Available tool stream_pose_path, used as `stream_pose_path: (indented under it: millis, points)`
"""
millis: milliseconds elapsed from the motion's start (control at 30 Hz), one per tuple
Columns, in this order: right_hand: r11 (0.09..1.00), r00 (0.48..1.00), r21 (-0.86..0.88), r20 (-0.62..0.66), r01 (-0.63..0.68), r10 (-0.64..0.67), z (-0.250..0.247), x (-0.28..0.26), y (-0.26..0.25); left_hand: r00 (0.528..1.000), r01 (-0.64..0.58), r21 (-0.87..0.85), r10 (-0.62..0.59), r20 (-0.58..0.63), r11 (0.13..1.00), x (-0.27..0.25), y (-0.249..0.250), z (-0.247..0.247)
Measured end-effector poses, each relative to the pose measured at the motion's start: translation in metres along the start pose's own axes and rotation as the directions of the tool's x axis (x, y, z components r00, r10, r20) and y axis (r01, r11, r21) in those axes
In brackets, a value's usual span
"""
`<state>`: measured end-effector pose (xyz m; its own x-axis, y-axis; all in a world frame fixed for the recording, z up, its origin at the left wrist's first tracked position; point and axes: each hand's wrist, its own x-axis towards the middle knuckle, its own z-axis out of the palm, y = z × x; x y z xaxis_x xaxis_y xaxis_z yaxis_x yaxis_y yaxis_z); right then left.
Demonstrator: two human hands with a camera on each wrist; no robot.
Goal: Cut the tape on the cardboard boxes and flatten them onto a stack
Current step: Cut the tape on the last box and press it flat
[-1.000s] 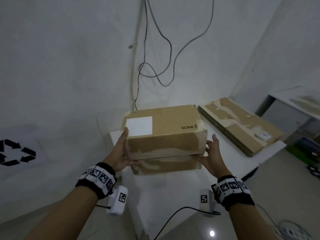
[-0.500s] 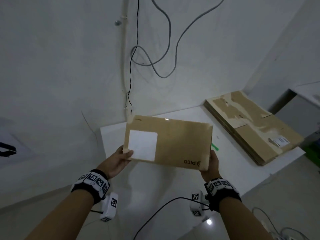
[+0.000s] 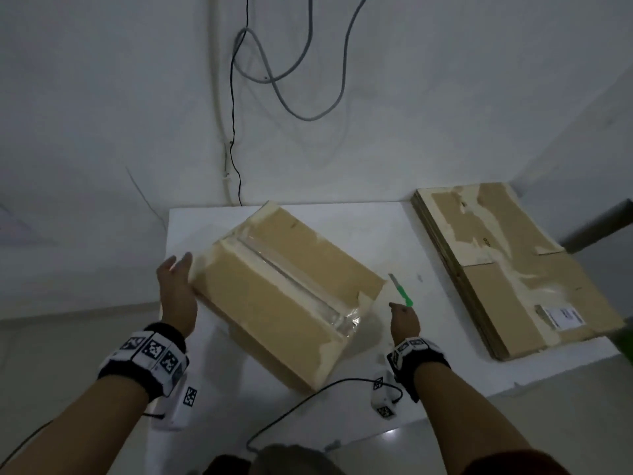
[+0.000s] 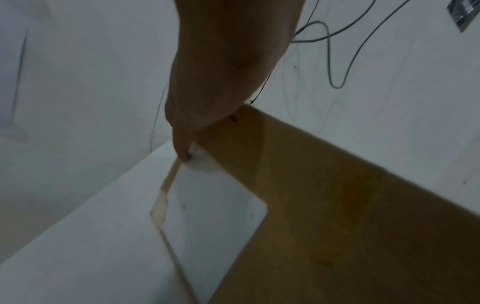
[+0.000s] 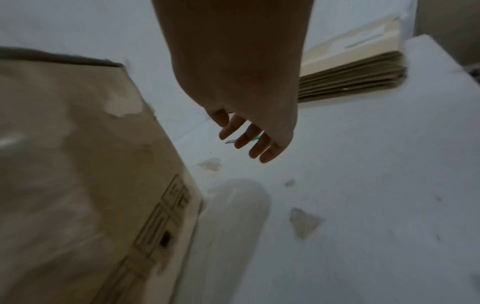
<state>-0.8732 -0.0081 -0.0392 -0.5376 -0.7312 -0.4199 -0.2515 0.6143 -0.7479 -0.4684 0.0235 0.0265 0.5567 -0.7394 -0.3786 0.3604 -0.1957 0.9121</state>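
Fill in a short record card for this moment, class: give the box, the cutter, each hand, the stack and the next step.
box: on the white table, taped seam up
tape: clear strip along the seam, uncut
cutter: green handle, lying on the table right of the box
left hand: open, flat against the box's left end
right hand: open, reaching toward the cutter, not holding it
stack: flattened boxes at the table's right side
next step: probably pick up the cutter

Head cam: looking down from above at table point(image 3: 342, 399), both arms showing.
L wrist cam: hugging box point(image 4: 337, 205) side, close.
R wrist cam: facing stack point(image 5: 350, 82).
Shared: box, table.
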Motion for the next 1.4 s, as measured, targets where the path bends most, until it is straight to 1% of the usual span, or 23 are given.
stream_pose_path:
  millis: [100,167,233,300,400,467,533,600,633,667,733,767,833,867,933,967,1033,1100,1133,1200,1300,1333,1400]
  points:
    - [0.947,0.991,-0.295,0.058,0.13,-0.118,-0.014,0.044,-0.006,0.98,-0.099,0.207,0.132,-0.152,0.973,-0.012,-0.002,0.025]
    - [0.86,0.967,-0.443,0.145,0.253,-0.21,-0.017,0.072,-0.003,0.94,-0.163,0.399,0.264,-0.214,0.902,-0.02,-0.008,0.042]
    - [0.759,0.935,-0.548,0.249,0.352,-0.253,-0.019,0.088,0.004,0.91,-0.187,0.553,0.356,-0.214,0.812,-0.031,-0.015,0.055]
    - [0.691,0.907,-0.59,0.319,0.418,-0.277,-0.018,0.098,0.013,0.885,-0.208,0.668,0.429,-0.182,0.714,-0.037,-0.023,0.06]
    - [0.629,0.881,-0.618,0.321,0.472,-0.346,-0.018,0.102,0.028,0.839,-0.274,0.794,0.539,-0.08,0.544,-0.031,-0.034,0.053]
    - [0.678,0.897,-0.592,0.231,0.436,-0.376,-0.019,0.098,0.035,0.828,-0.275,0.856,0.56,-0.021,0.438,-0.029,-0.037,0.053]
    - [0.734,0.908,-0.539,0.184,0.414,-0.377,-0.02,0.091,0.041,0.831,-0.243,0.908,0.556,0.012,0.342,-0.031,-0.034,0.055]
    - [0.809,0.924,-0.448,0.166,0.382,-0.344,-0.024,0.086,0.041,0.842,-0.192,0.951,0.538,0.032,0.244,-0.031,-0.033,0.056]
    - [0.851,0.941,-0.4,0.156,0.339,-0.301,-0.025,0.084,0.038,0.855,-0.161,0.963,0.517,0.028,0.215,-0.031,-0.033,0.056]
    - [0.88,0.956,-0.377,0.166,0.288,-0.241,-0.027,0.085,0.034,0.865,-0.14,0.968,0.502,0.016,0.21,-0.032,-0.032,0.057]
    - [0.883,0.961,-0.398,0.216,0.25,-0.175,-0.029,0.089,0.028,0.88,-0.122,0.954,0.474,-0.024,0.274,-0.037,-0.031,0.058]
    - [0.867,0.952,-0.417,0.249,0.272,-0.179,-0.03,0.092,0.025,0.886,-0.126,0.95,0.463,-0.022,0.286,-0.04,-0.031,0.059]
    - [0.867,0.944,-0.396,0.249,0.302,-0.215,-0.028,0.094,0.011,0.89,-0.148,0.955,0.455,0.016,0.256,-0.047,-0.03,0.059]
    - [0.884,0.942,-0.346,0.229,0.315,-0.246,-0.026,0.093,-0.001,0.889,-0.151,0.958,0.457,0.025,0.242,-0.05,-0.027,0.059]
    - [0.924,0.927,-0.153,0.198,0.351,-0.319,-0.021,0.089,-0.033,0.894,-0.146,0.966,0.446,0.037,0.212,-0.051,-0.027,0.056]
    - [0.919,0.909,-0.074,0.195,0.388,-0.368,-0.017,0.085,-0.052,0.899,-0.147,0.97,0.436,0.05,0.192,-0.051,-0.026,0.054]
    - [0.877,0.862,-0.011,0.191,0.48,-0.469,-0.013,0.069,-0.095,0.895,-0.177,0.976,0.433,0.107,0.124,-0.051,-0.025,0.054]
    - [0.809,0.784,0.034,0.225,0.587,-0.578,-0.006,0.044,-0.135,0.873,-0.243,0.969,0.445,0.201,0.04,-0.051,-0.024,0.056]
    - [0.761,0.727,0.058,0.257,0.646,-0.637,-0.002,0.029,-0.152,0.862,-0.278,0.961,0.446,0.24,0.019,-0.051,-0.024,0.057]
    - [0.653,0.594,0.067,0.353,0.755,-0.723,0.013,0.003,-0.177,0.861,-0.326,0.945,0.42,0.288,0.02,-0.049,-0.025,0.06]
    - [0.509,0.425,0.006,0.543,0.861,-0.724,0.054,-0.025,-0.195,0.88,-0.331,0.943,0.374,0.292,0.043,-0.045,-0.024,0.064]
    - [0.465,0.386,-0.021,0.591,0.885,-0.708,0.069,-0.035,-0.198,0.884,-0.332,0.942,0.367,0.291,0.052,-0.045,-0.023,0.065]
    - [0.43,0.359,-0.051,0.642,0.902,-0.677,0.097,-0.056,-0.196,0.882,-0.346,0.934,0.372,0.291,0.088,-0.045,-0.021,0.068]
